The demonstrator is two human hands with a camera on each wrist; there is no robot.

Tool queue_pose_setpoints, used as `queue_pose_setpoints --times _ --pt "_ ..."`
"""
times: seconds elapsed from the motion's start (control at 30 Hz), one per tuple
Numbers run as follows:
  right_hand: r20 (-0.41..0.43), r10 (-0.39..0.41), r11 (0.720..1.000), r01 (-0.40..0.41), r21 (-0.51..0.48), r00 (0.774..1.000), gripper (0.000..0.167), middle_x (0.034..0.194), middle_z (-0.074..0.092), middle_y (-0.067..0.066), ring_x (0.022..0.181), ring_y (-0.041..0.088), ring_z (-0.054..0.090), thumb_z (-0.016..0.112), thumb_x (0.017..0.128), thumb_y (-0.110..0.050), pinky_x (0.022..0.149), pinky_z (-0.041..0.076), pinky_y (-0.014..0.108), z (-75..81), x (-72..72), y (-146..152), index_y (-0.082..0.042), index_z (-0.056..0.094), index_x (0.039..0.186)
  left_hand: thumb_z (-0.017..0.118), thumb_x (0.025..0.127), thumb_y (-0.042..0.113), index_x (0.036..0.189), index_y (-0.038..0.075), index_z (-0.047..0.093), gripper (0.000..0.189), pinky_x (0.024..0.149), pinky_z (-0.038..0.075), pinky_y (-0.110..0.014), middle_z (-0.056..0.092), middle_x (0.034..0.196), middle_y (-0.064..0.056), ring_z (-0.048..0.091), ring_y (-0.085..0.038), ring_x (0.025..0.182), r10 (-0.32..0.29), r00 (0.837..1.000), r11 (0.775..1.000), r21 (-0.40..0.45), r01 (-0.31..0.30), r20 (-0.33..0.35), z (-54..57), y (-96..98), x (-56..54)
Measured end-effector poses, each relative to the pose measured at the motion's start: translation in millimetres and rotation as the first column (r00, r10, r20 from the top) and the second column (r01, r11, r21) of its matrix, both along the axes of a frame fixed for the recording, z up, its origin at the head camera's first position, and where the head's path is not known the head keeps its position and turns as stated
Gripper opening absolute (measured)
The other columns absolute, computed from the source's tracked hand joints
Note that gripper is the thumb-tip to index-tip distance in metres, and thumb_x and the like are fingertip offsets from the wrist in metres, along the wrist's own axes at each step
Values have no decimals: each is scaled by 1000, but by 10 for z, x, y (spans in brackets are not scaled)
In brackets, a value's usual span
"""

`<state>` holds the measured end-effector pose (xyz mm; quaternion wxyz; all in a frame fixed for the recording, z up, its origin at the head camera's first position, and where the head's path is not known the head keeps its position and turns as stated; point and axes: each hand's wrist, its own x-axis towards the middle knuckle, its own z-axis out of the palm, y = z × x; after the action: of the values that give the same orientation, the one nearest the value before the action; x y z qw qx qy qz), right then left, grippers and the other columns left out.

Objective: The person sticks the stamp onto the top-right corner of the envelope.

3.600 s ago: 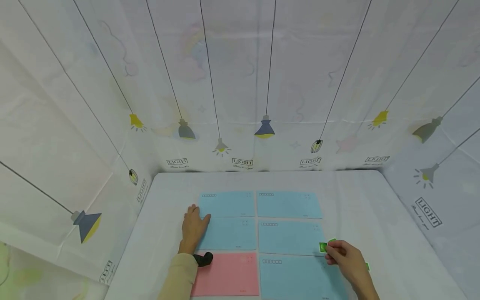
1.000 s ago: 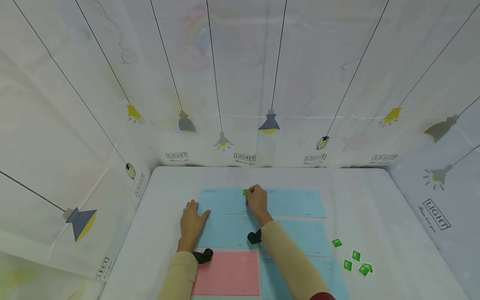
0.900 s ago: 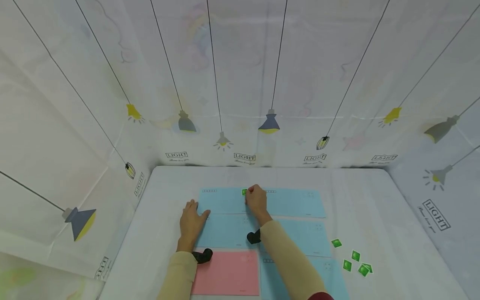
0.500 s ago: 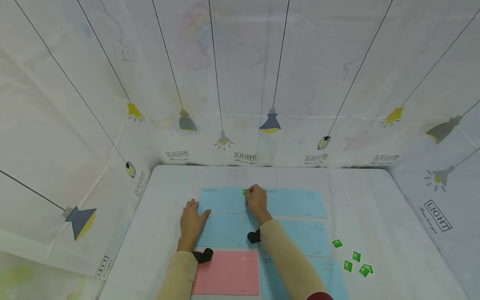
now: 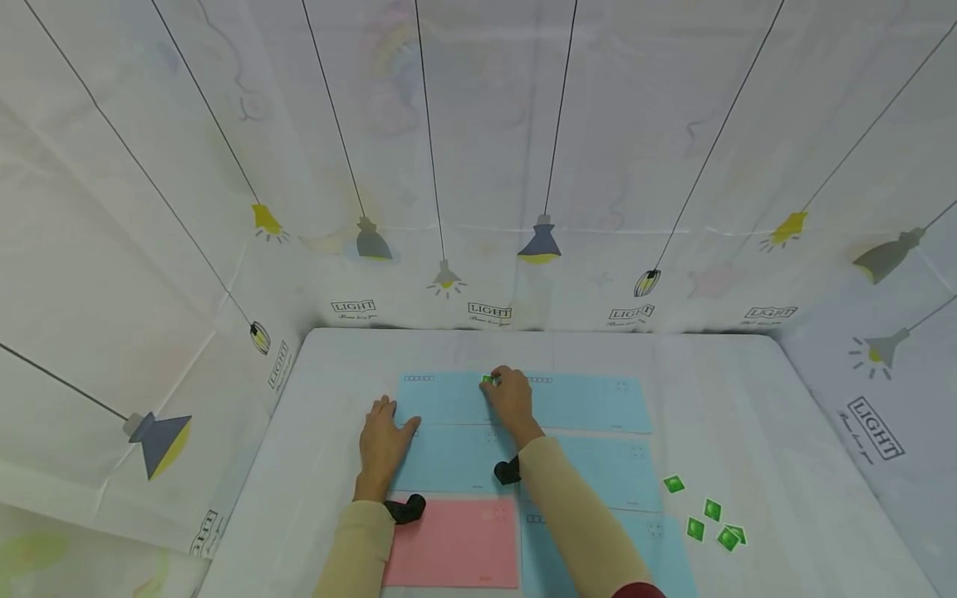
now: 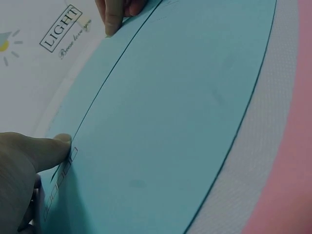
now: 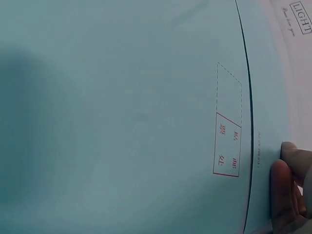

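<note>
White table (image 5: 748,415) in a walled corner, six envelopes laid in two columns, three rows. Near row: pink envelope (image 5: 452,544) on the left, near blue envelope (image 5: 660,550) on the right, partly under the right sleeve (image 5: 583,515). Left sleeve (image 5: 360,544) runs in beside the pink one. Next out: five loose green stickers (image 5: 695,529) right of the envelopes, two overlapping. Middle row: two blue envelopes (image 5: 444,459); right wrist view shows a printed red box (image 7: 227,145) with a dashed box adjoining.

Left hand (image 5: 385,440) lies at the left column's outer edge, fingers spread, gripping nothing; thumb rests on paper in the left wrist view. Far row: right hand (image 5: 512,394) at the top right corner of the far-left blue envelope (image 5: 444,397), fingertips at the corner sticker (image 5: 488,379). Thumb and forefinger sit around it; pinching or only pressing, can't tell.

Doing it well, as I judge: square the sticker to the corner, set one edge first, then press flat. Left hand best gives light, steady pressure so the sheet doesn't slide into its close neighbours. Right wrist best lifted, so the sleeve doesn't drag paper. Far-right blue envelope (image 5: 591,404) alongside. Behind: white wall (image 5: 478,166), lamp pictures (image 5: 539,241), "LIGHT" labels (image 5: 489,311).
</note>
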<state>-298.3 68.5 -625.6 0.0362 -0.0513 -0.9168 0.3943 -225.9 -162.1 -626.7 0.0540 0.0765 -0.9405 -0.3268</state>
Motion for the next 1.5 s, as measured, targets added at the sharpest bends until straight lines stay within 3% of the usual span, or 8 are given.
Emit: queue_pose_setpoints --times 0.33,0.53,0.77,0.93,1.07,1.23,1.5 --pt "-64 40 999 -41 -9 997 22 98 67 19 90 30 63 69 93 -11 73 53 44 40 80 48 1 72 111 74 90 30 135 -11 55 64 119 31 -57 46 150 -28 38 -45 145 -4 1000 1000 13 4 -27 9 46 24" --pt "-56 48 998 -50 -26 997 22 97 66 19 77 26 64 68 93 -9 62 52 36 77 81 98 2 70 113 75 89 30 135 -11 56 65 119 31 -56 47 150 -28 39 -45 144 -3 1000 1000 11 4 -30 4 55 11" --pt "-15 54 998 -54 -13 998 21 98 66 16 85 25 61 66 95 -10 72 52 38 160 121 183 1 69 112 74 90 30 135 -11 55 65 120 30 -56 46 151 -28 37 -44 146 4 1000 1000 4 -4 -6 -5 7 36" --pt "-50 33 999 -34 -22 998 16 92 67 12 78 21 60 64 98 -15 67 50 33 193 179 398 -1 68 106 73 90 29 135 -12 54 64 120 29 -57 45 151 -29 37 -45 145 9 1000 1000 3 -9 -6 -3 -14 48" --pt "-51 -3 994 -3 -108 999 14 89 68 12 70 18 63 63 99 -15 58 51 27 266 311 624 -2 67 104 73 90 30 136 -12 54 65 120 30 -58 45 151 -29 36 -46 145 -1 1000 1000 2 1 -2 -23 -5 46" --pt "-51 -35 984 25 -178 998 16 93 69 13 73 18 67 62 100 -19 60 56 24 404 545 858 -5 67 107 73 90 30 136 -12 54 66 119 31 -58 45 151 -29 37 -46 145 -1 1000 1000 -8 1 -5 -25 11 32" --pt "-52 -69 975 56 -215 996 22 102 71 23 83 35 71 62 100 -20 61 55 22 578 942 1198 -3 67 113 73 90 31 137 -11 53 66 120 30 -57 44 152 -29 36 -45 146 3 1000 1000 2 -2 -4 1 9 38"
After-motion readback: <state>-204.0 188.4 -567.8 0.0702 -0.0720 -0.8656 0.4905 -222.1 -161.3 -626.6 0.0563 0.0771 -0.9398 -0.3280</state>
